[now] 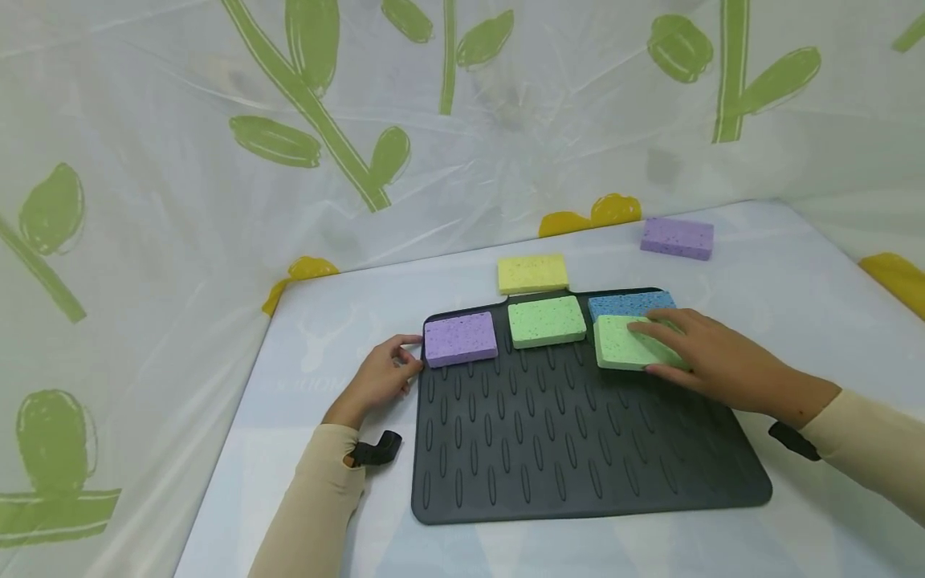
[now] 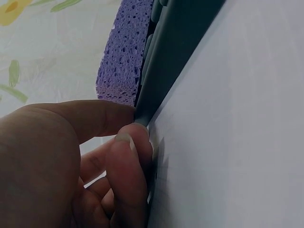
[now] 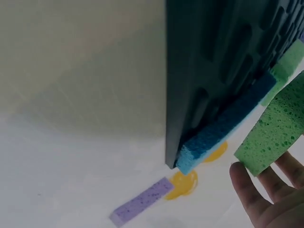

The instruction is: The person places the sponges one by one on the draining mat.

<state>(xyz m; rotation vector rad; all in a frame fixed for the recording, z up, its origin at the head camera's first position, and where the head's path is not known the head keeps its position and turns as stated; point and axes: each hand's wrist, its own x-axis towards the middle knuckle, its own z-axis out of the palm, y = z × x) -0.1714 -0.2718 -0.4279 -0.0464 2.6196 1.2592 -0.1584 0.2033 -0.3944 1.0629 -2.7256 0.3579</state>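
Observation:
My right hand [image 1: 711,353] grips a light green sponge [image 3: 273,130] by its sides, and in the right wrist view the sponge is held off the mat. In the head view it overlaps the front of a blue sponge [image 1: 623,304] that lies at the mat's far right corner. My left hand [image 1: 379,373] pinches the left edge of the dark grey ridged mat [image 1: 520,449] with its fingertips. Just beside those fingertips sits a purple sponge [image 1: 460,339] on the mat's far left corner. Another green sponge [image 1: 546,321] lies along the far edge, between the purple and blue ones.
Behind the mat, a yellow sponge [image 1: 533,274] lies on the white tablecloth [image 1: 303,449]. A second purple sponge [image 1: 677,238] is farther back at the right. A pale curtain [image 1: 181,160] with green leaf prints hangs along the table's far side.

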